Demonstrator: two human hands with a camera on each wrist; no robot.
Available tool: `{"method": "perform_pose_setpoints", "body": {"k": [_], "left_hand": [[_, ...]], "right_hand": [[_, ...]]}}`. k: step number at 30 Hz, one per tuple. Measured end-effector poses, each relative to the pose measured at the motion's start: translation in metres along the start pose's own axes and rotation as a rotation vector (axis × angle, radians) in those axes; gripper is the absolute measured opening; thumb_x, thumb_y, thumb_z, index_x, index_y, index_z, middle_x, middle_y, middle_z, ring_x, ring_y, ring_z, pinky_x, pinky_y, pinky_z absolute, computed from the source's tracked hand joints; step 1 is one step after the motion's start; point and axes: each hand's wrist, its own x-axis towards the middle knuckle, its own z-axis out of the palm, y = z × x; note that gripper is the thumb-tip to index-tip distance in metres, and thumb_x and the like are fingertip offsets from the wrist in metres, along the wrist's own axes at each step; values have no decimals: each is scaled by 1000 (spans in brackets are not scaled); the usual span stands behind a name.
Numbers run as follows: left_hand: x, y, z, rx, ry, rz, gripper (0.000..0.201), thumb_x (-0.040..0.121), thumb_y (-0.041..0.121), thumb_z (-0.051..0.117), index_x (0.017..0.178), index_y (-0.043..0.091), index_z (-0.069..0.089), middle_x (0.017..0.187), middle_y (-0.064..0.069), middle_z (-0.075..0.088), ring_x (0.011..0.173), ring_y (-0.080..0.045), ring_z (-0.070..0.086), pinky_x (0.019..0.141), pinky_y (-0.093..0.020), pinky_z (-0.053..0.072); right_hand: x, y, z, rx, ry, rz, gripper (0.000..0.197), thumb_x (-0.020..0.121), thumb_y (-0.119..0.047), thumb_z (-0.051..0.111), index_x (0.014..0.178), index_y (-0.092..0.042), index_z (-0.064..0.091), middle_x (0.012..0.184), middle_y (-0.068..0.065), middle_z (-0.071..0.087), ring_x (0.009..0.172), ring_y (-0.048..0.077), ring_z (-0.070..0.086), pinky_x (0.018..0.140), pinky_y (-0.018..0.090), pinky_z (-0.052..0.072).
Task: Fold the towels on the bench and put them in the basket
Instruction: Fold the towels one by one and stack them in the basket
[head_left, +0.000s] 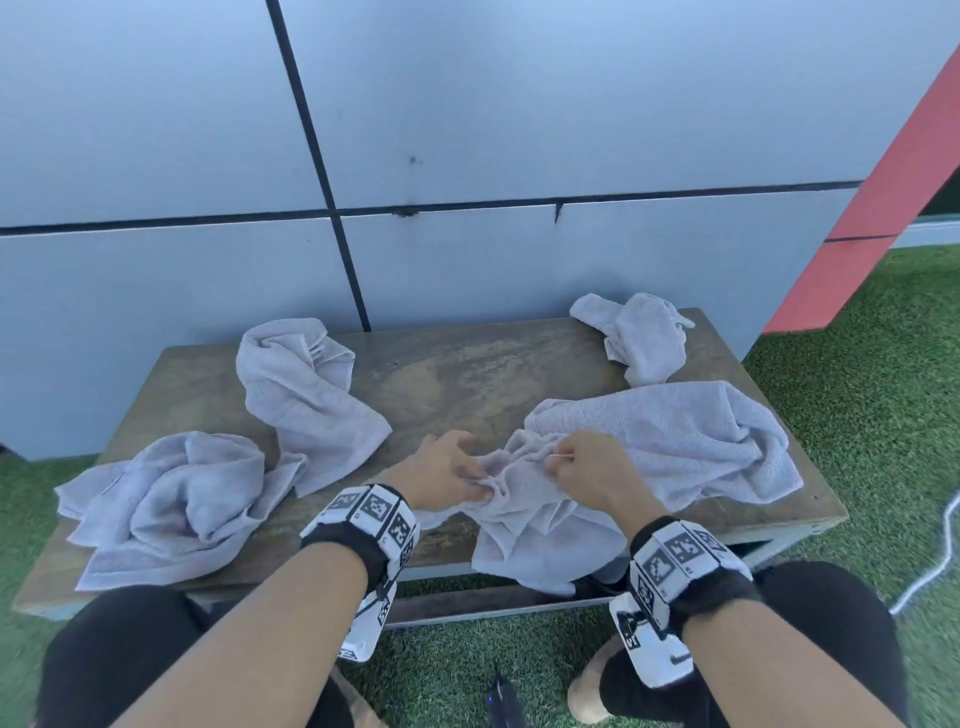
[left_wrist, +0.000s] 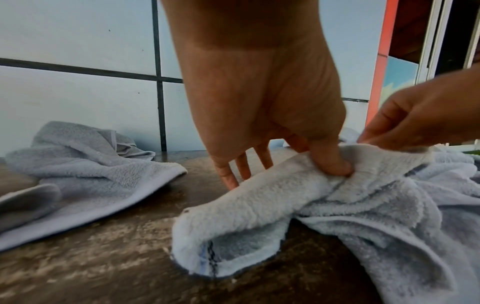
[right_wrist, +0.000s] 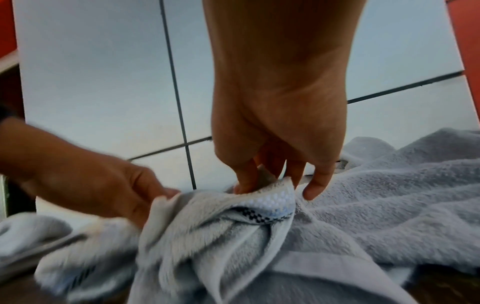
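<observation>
A crumpled pale grey towel (head_left: 670, 441) lies on the right half of the wooden bench (head_left: 457, 379), one end hanging over the front edge. My left hand (head_left: 447, 475) pinches a bunched fold of this towel (left_wrist: 272, 197) between thumb and fingers. My right hand (head_left: 576, 467) pinches its hem just to the right, near a checked woven band (right_wrist: 262, 214). Other crumpled towels lie at the back left (head_left: 306, 395), the front left (head_left: 171, 499) and the back right corner (head_left: 644, 335). No basket is in view.
A grey panelled wall (head_left: 467, 130) rises directly behind the bench. Green artificial turf (head_left: 872, 395) surrounds it, with a red slanted beam (head_left: 883, 208) at the right and a white cord (head_left: 930, 561) on the grass. My knees in black trousers (head_left: 119, 654) are against the bench front.
</observation>
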Motion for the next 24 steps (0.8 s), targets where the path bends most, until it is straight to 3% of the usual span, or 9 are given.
{"method": "perform_pose_setpoints", "body": {"k": [2, 3, 5, 7, 10, 15, 19, 22, 24], "left_hand": [[0, -2, 3, -27, -62, -7, 24, 79, 58, 65, 94, 42, 76, 158, 14, 29, 142, -18, 27, 113, -56, 28], [1, -2, 4, -85, -64, 23, 23, 78, 56, 64, 85, 37, 76, 152, 12, 39, 135, -11, 37, 109, -51, 33], [2, 3, -2, -256, -11, 113, 27, 84, 39, 67, 70, 17, 70, 109, 1, 68, 93, 2, 57, 87, -34, 43], [-1, 14, -23, -420, 84, 144, 23, 88, 25, 71, 68, 14, 70, 72, 4, 67, 68, -2, 55, 71, -26, 45], [1, 29, -77, -553, 283, 232, 19, 86, 23, 73, 80, 5, 75, 75, -5, 68, 74, -9, 57, 73, -28, 45], [24, 48, -190, -325, 635, 269, 15, 93, 18, 68, 89, 5, 75, 103, -8, 70, 86, -12, 62, 75, -14, 42], [49, 40, -254, -197, 852, 230, 28, 95, 23, 63, 86, -4, 68, 97, -20, 67, 86, -28, 61, 79, -35, 44], [62, 20, -284, -47, 966, 168, 32, 93, 23, 58, 72, -1, 61, 80, -25, 61, 66, -21, 49, 60, -29, 35], [68, -1, -297, 42, 1022, 103, 27, 93, 23, 56, 72, 6, 62, 70, -20, 59, 61, -24, 51, 59, -32, 38]], "right_hand": [[5, -11, -8, 109, 3, -76, 45, 85, -9, 59, 53, -15, 28, 54, 2, 26, 52, 15, 25, 50, 28, 21], [7, -18, -13, 166, 10, -116, 44, 87, -10, 61, 54, -11, 32, 56, 3, 28, 53, 14, 25, 50, 27, 21], [11, -36, -27, 274, 10, -189, 41, 91, -15, 65, 59, 1, 44, 59, 3, 34, 56, 12, 29, 51, 24, 24], [19, -56, -46, 380, 27, -241, 34, 92, -17, 67, 70, 7, 57, 61, 2, 44, 58, 9, 36, 54, 23, 30], [46, -89, -82, 604, 131, -288, 24, 93, -19, 68, 83, 3, 72, 72, 5, 67, 69, 6, 52, 67, 26, 43], [118, -149, -149, 752, 310, -375, 41, 89, -27, 69, 92, 14, 65, 76, 7, 53, 73, 15, 47, 70, 32, 42], [179, -171, -179, 737, 336, -374, 31, 86, -31, 69, 91, -1, 75, 81, 6, 64, 77, 16, 57, 76, 38, 53], [214, -174, -187, 519, 437, -326, 36, 90, -28, 66, 93, 8, 67, 71, 14, 49, 68, 14, 45, 59, 27, 38], [230, -170, -189, 386, 519, -297, 36, 90, -26, 65, 82, 9, 61, 68, 15, 37, 63, 16, 35, 57, 28, 28]]}}
